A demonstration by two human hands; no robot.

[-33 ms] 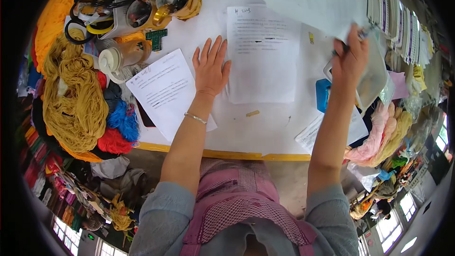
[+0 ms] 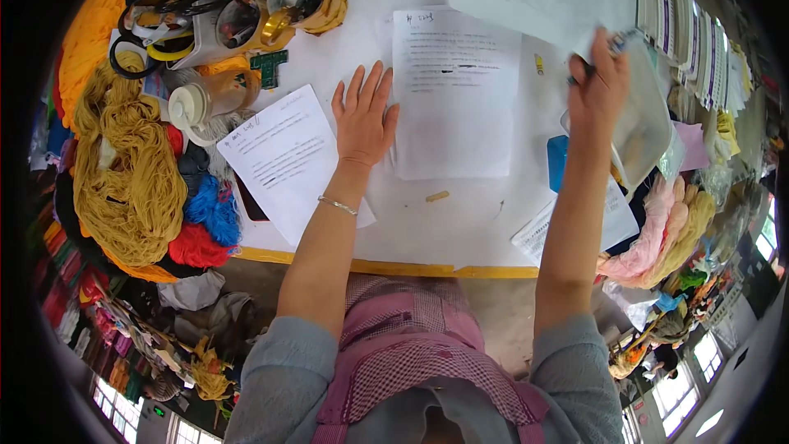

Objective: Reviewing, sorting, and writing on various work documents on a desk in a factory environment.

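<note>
My left hand (image 2: 362, 119) lies flat with its fingers spread. It rests on the white table between a tilted printed sheet (image 2: 283, 144) and a straight printed sheet (image 2: 456, 131) in the middle. Up at the right, my right hand (image 2: 598, 86) is closed, with a slim dark pen (image 2: 577, 67) running through its fingers. Its fingertips meet the lower right corner of a large thin white paper (image 2: 534, 0), which slants across the far side of the table. The fingers partly hide the pen and their grip on that corner.
Left stand a lidded jar (image 2: 215, 97), a taped cup (image 2: 316, 4) and tan yarn (image 2: 123, 156). At right are a clear plastic tub (image 2: 649, 115), a blue box (image 2: 557, 160), pink yarn (image 2: 649, 230) and stacked booklets (image 2: 690, 41). A yellow edge (image 2: 403, 269) borders the table.
My right hand has moved slightly left and away from me, and the large paper has shifted left with it. My left hand stays nearly in place.
</note>
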